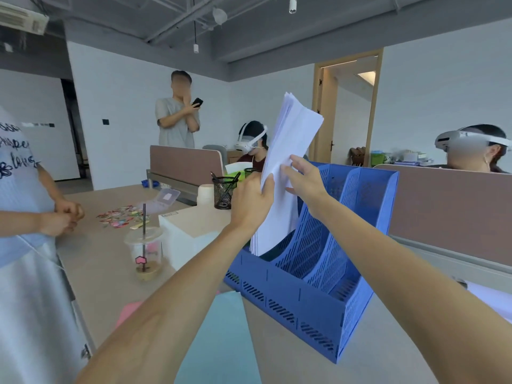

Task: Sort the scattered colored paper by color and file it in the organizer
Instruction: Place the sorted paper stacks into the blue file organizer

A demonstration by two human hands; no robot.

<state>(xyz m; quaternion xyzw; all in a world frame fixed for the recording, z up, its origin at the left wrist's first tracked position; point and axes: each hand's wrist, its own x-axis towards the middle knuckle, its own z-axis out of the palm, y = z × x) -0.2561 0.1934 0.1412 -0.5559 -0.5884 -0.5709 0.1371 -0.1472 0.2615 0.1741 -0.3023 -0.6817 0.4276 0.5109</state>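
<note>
A blue plastic organizer (291, 297) with three slots stands on the desk in front of me. A thick stack of white paper (291, 145) stands upright with its lower end inside the leftmost slot. My left hand (250, 200) grips the stack's left edge at mid height. My right hand (302, 178) lies with straight fingers against the stack's front face. A light blue sheet pile (221, 336) lies on the desk below my left forearm, and a pink pile (128, 313) peeks out to its left.
A plastic cup with a straw (145, 253) stands left of the organizer, near a white box (188, 228) and a mesh pen holder (224, 191). Small colored bits (122, 216) are scattered further back. A person (30, 231) stands close at the left. A brown partition (448, 206) runs along the right.
</note>
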